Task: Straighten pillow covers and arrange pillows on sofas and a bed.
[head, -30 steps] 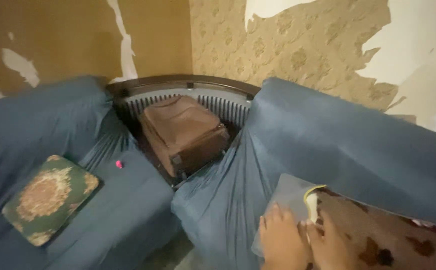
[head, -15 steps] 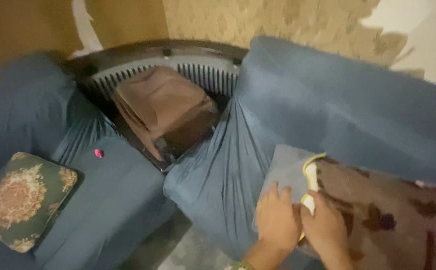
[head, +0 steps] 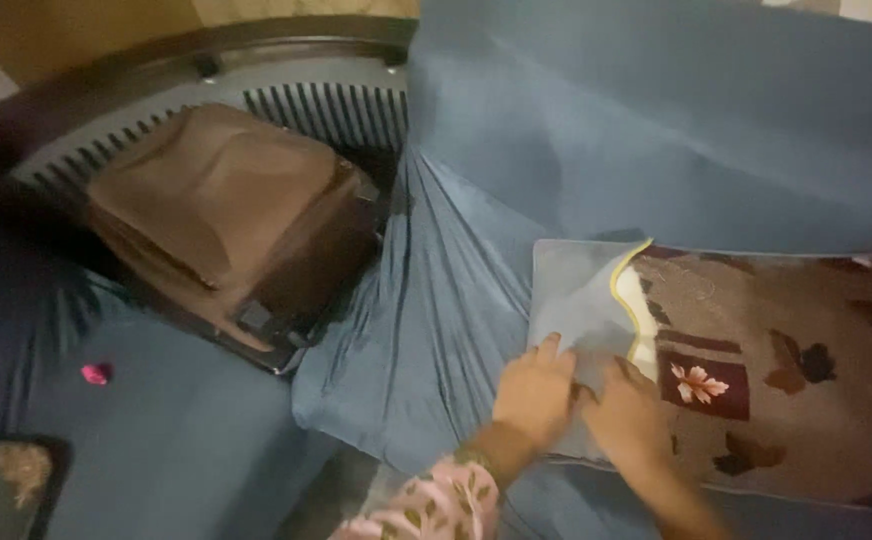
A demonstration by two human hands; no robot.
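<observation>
A large cushion (head: 786, 360) with a brown flowered cover and a yellow-piped opening lies on the blue-covered sofa seat (head: 446, 320). Its pale grey-blue inner end (head: 576, 290) sticks out at the left. My left hand (head: 534, 392) presses on that grey end, fingers closed on the fabric near the cover's edge. My right hand (head: 628, 415) sits beside it, gripping the brown cover at the opening. A pink patterned sleeve (head: 436, 505) shows at my left wrist.
A brown suitcase (head: 231, 220) lies on the dark slatted corner unit (head: 286, 90) between the two sofa sections. A small pink object (head: 95, 373) rests on the left seat, and a green patterned cushion (head: 1, 480) shows at the lower left edge.
The view has moved down and closer to the sofa, so the wall is out of sight. Both hands have stayed at the cushion's opening, and more of the brown cover shows.
</observation>
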